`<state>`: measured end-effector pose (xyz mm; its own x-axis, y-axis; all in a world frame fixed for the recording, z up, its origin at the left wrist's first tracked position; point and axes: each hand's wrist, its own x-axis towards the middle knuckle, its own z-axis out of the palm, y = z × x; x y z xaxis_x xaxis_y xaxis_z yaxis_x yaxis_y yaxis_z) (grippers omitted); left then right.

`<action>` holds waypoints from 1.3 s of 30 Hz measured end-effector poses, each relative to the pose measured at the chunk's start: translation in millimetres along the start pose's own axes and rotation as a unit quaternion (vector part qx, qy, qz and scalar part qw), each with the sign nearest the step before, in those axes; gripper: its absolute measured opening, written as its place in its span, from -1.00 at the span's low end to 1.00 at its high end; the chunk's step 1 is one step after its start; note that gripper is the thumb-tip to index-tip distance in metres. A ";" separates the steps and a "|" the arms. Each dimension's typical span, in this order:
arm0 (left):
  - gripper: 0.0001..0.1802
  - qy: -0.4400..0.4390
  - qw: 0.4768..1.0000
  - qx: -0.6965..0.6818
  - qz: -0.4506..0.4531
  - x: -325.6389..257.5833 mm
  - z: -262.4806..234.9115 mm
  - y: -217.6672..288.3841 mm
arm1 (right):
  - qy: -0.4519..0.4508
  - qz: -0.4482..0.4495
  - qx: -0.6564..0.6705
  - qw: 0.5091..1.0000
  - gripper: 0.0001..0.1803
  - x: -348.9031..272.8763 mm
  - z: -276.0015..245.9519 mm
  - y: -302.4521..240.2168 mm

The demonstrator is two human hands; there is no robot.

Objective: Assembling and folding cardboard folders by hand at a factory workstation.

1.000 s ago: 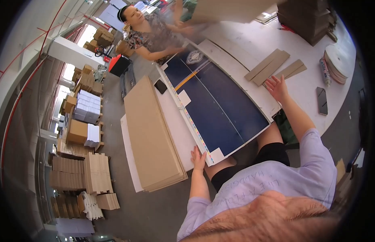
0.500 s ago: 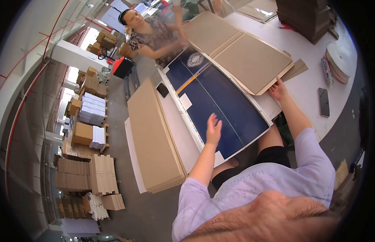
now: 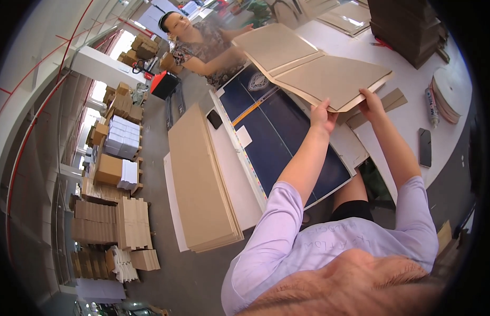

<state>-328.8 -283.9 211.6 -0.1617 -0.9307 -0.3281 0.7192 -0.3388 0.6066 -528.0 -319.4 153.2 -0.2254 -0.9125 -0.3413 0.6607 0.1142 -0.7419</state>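
My left hand (image 3: 323, 117) and my right hand (image 3: 371, 104) are both closed on the near edge of a large board cover (image 3: 334, 79), brown boards with a pale margin and a fold across the middle. The cover is lifted and bent at its fold. A co-worker (image 3: 213, 52) stands at its far end, one hand near the far edge; whether that hand grips it I cannot tell. Beneath and left of the cover lies a dark blue printed sheet (image 3: 276, 152) with a white emblem. A yellow ruler (image 3: 254, 109) rests across the sheet.
Stacked brown boards (image 3: 200, 184) lie to the left, near a black phone (image 3: 214, 119). On the white table at right are cardboard strips (image 3: 384, 105), a tube (image 3: 431, 108), a tape roll (image 3: 446, 95), another phone (image 3: 424, 147) and a dark board stack (image 3: 403, 31).
My left hand has moved from above the blue sheet to the cover's near edge and taken hold. The cover has risen off the stack, and the co-worker's arm has shifted.
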 end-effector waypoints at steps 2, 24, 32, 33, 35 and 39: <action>-0.49 -0.019 0.999 -0.008 0.025 -27.2 4.3 12.5 | -0.047 0.013 0.043 0.998 -0.68 -33.3 0.3 1.7; -0.36 0.150 0.974 0.169 -0.022 -254.8 -382.2 65.4 | -0.260 0.056 -0.411 0.872 -0.10 -124.1 -13.4 122.4; -0.24 0.193 0.761 0.614 -0.079 -250.5 -296.4 82.2 | -0.373 -0.100 -0.773 0.503 -0.26 -107.2 -19.7 119.5; -0.22 0.156 0.621 0.751 -0.163 -246.9 -298.1 86.1 | -0.378 -0.099 -0.774 0.499 -0.26 -112.9 -13.3 122.0; -0.29 0.150 0.523 0.807 -0.230 -237.4 -282.8 81.1 | -0.345 -0.110 -0.866 0.344 -0.26 -136.3 9.3 121.3; -0.48 0.041 0.258 0.919 -0.295 -215.6 -264.5 70.8 | -0.333 -0.117 -0.913 0.203 -0.57 -159.7 28.3 130.1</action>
<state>-64.3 -70.7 133.7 0.1929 -0.6614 -0.7249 -0.9618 0.0187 -0.2730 -385.7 -169.9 127.5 0.4515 -0.7584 -0.4701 -0.8172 -0.5630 0.1235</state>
